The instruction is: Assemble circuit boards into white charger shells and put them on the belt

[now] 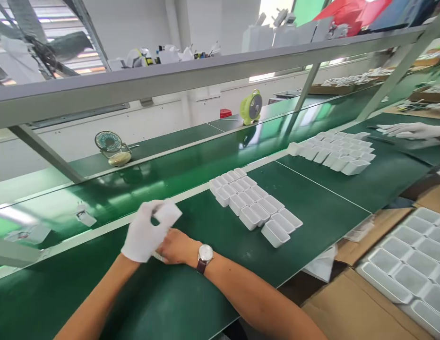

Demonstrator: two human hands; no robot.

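Note:
My left hand (143, 236), in a white glove, is closed around a small white box-shaped piece (167, 213) held just above the green bench (212, 283). My bare right hand (175, 246), with a watch (204, 257) on the wrist, lies against the glove's lower edge, its fingers tucked under and hidden. To the right of the hands stands a block of several small white open boxes (255, 204) in rows.
A second group of white boxes (335, 153) sits farther right, near another person's gloved hand (407, 131). A cardboard carton (350, 302) with white trays (407, 269) stands at lower right. Two small fans (111, 146) (251, 106) sit beyond the conveyor (152, 174). A shelf rail (205, 71) runs overhead.

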